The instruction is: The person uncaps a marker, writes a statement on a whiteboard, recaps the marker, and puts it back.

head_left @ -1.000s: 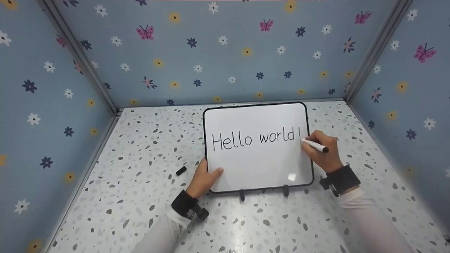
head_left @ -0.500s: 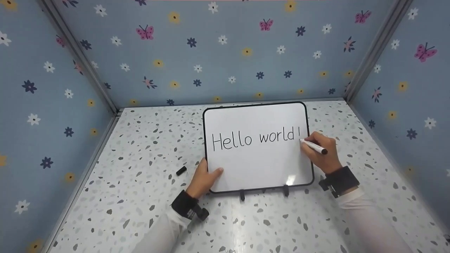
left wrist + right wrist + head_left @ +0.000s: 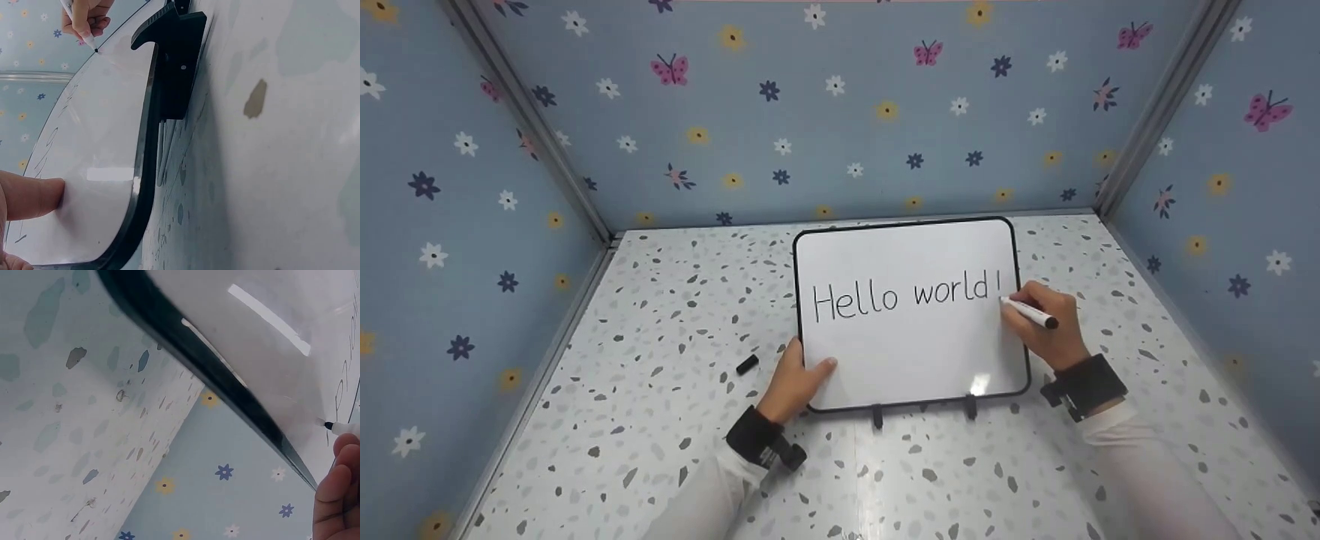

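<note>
A black-framed whiteboard (image 3: 915, 352) stands tilted on a small black stand (image 3: 180, 67), with "Hello world!" handwritten across it in thin black strokes. At its lower left edge my left hand (image 3: 795, 382) grips the board, thumb lying on the white face and the other fingers behind. My right hand (image 3: 1051, 322) pinches a white marker (image 3: 1031, 311) with a black end. In the right wrist view the marker's dark tip (image 3: 329, 426) is right at the board's surface, by the lower end of the exclamation mark.
A black marker cap (image 3: 747, 365) lies on the speckled table (image 3: 660, 420), left of the left hand. Blue flowered panels (image 3: 832, 127) rise at the back and both sides. Black camera bands sit on both wrists.
Over the last second the right hand and marker have shifted very slightly down and left beneath the exclamation stroke. The left hand and whiteboard stay put.
</note>
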Tool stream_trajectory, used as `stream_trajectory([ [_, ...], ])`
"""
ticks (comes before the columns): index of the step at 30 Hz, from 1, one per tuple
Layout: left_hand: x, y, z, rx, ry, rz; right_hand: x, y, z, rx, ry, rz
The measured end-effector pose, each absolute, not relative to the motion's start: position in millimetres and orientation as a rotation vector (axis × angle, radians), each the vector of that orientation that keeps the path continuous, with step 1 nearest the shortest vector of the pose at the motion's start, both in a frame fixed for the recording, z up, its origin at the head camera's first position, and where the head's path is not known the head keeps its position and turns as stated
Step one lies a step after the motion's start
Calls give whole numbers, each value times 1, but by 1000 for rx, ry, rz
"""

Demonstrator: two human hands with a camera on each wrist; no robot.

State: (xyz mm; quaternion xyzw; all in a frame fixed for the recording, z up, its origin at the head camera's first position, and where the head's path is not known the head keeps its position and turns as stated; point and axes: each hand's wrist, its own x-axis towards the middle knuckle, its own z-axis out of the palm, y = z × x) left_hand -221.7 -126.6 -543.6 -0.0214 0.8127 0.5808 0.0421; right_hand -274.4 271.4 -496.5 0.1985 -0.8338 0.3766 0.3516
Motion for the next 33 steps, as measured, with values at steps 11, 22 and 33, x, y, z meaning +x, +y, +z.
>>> stream_trajectory([
  [11,-221,-126,-543,-93,2477,1771,-273,272,-496,518,-2176,961],
  [22,-223,-127,-543,-51,2469,1801,-274,273,-494,564,-2138,929],
  [33,-224,-125,-544,-72,2445,1834,-272,272,-490,541,-2127,937],
])
